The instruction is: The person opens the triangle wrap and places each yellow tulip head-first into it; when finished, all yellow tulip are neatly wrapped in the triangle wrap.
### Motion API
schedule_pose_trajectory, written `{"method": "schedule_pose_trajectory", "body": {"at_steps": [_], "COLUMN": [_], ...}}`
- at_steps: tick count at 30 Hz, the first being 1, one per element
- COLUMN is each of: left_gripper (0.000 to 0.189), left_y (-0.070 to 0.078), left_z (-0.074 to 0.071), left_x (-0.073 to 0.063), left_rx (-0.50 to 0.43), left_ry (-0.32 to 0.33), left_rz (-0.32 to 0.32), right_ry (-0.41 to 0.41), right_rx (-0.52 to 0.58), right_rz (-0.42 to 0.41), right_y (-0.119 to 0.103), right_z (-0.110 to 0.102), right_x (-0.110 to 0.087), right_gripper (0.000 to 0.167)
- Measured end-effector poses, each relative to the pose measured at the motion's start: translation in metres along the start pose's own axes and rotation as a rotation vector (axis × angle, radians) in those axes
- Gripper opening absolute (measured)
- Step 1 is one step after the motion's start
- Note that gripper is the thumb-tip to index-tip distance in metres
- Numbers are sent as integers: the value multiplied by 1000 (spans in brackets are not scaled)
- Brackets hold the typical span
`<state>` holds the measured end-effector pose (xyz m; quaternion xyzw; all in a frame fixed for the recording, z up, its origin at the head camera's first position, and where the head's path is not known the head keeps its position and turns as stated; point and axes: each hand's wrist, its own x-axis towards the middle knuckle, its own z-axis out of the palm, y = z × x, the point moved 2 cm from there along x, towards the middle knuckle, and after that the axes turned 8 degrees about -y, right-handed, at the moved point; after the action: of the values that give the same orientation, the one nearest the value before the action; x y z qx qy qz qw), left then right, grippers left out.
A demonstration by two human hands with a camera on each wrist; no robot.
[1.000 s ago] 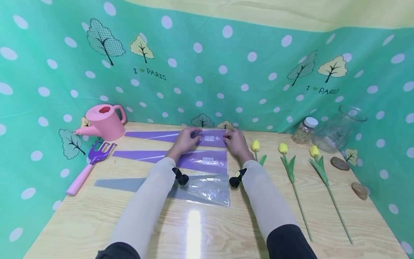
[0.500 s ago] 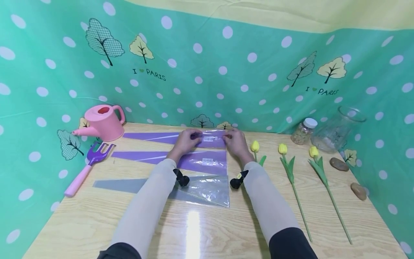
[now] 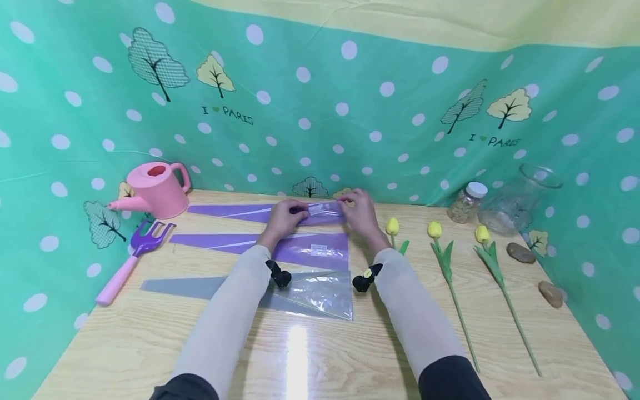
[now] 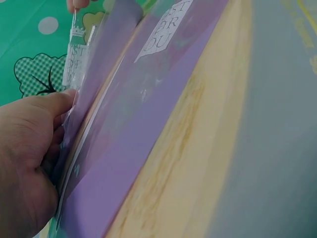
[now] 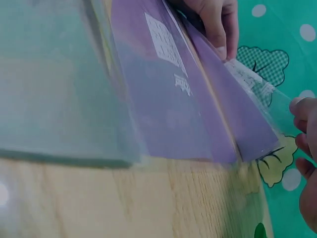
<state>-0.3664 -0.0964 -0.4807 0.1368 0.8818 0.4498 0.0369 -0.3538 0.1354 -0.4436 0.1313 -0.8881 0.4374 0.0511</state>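
The left hand (image 3: 285,218) and right hand (image 3: 359,214) pinch the far purple sleeve (image 3: 327,214) by its clear film (image 5: 271,103) — raised between them. Nearer the person than the grip lie a second purple sleeve (image 3: 320,250), then a gray sleeve (image 3: 320,291); yellow tulips (image 3: 435,229) lie right of the grip — a pink watering can (image 3: 159,193) stands well left.

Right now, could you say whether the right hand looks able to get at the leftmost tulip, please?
Probably yes, after letting go: the right hand pinches the farthest purple wrapper, but the leftmost tulip lies close by, bloom uncovered, its stem disappearing behind the forearm.
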Motion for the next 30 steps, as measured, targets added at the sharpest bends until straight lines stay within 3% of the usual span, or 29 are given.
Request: {"method": "schedule_pose_trajectory", "body": {"at_steps": [3, 7, 14, 22, 30], "left_gripper": [24, 21, 20, 19, 18], "left_y": [-1, -3, -3, -2, -4], "left_z": [-1, 1, 4, 3, -1], "left_x": [-3, -4, -1, -1, -1], "left_rx": [-9, -25, -54, -69, -60], "left_ry": [4, -1, 16, 24, 38], "left_rz": [-18, -32, -21, -19, -7], "right_ry": [0, 58, 94, 91, 51], "right_rx": [52, 150, 261, 244, 235], "right_rz": [20, 37, 118, 255, 434], "right_y": [-3, -4, -9, 7, 25], "right_z": [0, -11, -48, -75, -84], "right_x": [-7, -26, -91, -166, -217], "right_gripper": [23, 30, 35, 41, 49]}}
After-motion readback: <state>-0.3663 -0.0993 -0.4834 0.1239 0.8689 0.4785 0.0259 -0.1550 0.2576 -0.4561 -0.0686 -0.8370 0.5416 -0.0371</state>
